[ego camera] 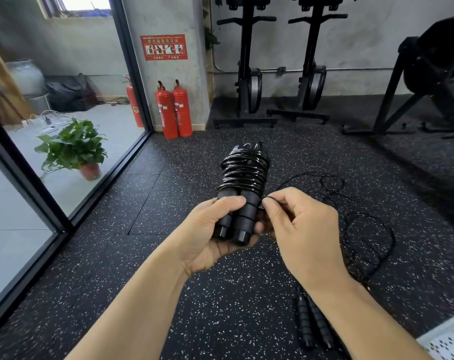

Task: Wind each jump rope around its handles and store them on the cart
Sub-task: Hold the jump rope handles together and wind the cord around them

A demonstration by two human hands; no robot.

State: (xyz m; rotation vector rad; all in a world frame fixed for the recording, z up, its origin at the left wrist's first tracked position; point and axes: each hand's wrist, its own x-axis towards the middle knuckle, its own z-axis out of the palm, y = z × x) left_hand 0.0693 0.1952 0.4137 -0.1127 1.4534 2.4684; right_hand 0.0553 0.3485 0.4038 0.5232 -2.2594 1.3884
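My left hand grips two black jump rope handles held side by side, pointing away from me. Glossy black rope is wound in several tight coils around their upper half. My right hand pinches the loose end of that rope just right of the handles, at thumb and forefinger. A second black jump rope lies on the floor: its handles are below my right forearm, and its cord loops loosely to the right. The cart is out of view.
Speckled black rubber floor all around. Red fire extinguishers stand by a concrete pillar ahead. A glass wall runs along the left, with a potted plant behind it. Black gym machines line the far wall and right side.
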